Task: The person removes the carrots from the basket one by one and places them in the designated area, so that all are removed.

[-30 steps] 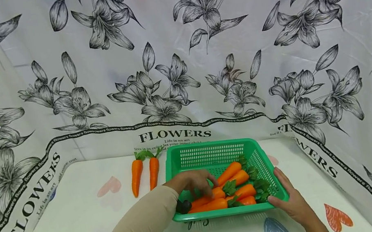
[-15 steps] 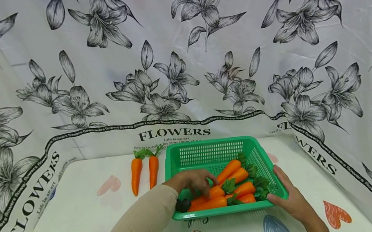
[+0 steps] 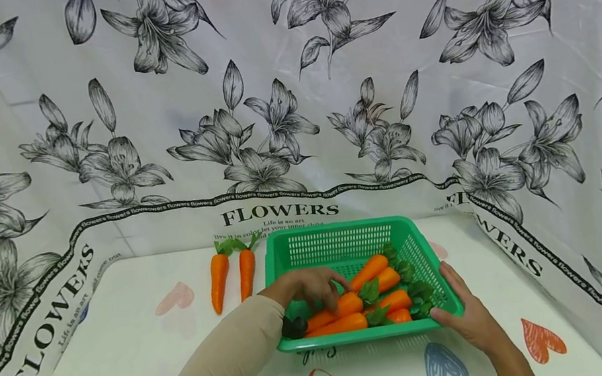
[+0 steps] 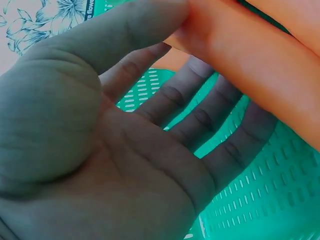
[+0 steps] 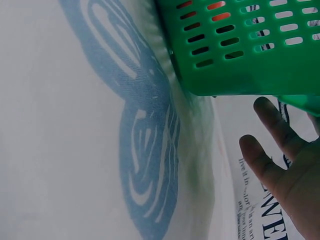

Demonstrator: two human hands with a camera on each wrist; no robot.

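In the head view, a green basket [image 3: 363, 335] stands on the white tabletop [image 3: 146, 370], near its far edge and right of its middle. Several carrots [image 3: 395, 300] lie in the basket, gathered towards its near and right walls, with most of their leaves [image 3: 419, 293] to the right. The left hand [image 3: 314, 286], below a beige sleeve [image 3: 218, 370], reaches over the basket's left rim and holds a carrot [image 3: 348, 304] near the near wall. The right hand [image 3: 477, 321] touches the basket's near right corner, its thumb on the rim and its other fingers along the outside of the right wall. A pair of carrots [image 3: 220, 283] lies by the tabletop's far edge, left of the basket, leaves pointing to that edge.

In the left wrist view, the thumb presses the held carrot while four gently bent, slightly spread fingers pass behind it, most tips hidden; together they pinch the carrot.

In the right wrist view, two fingers [image 5: 264, 161] are straight and spread, just below the basket's slotted wall. A blue heart [image 5: 149, 150] is printed on the cloth beside the basket
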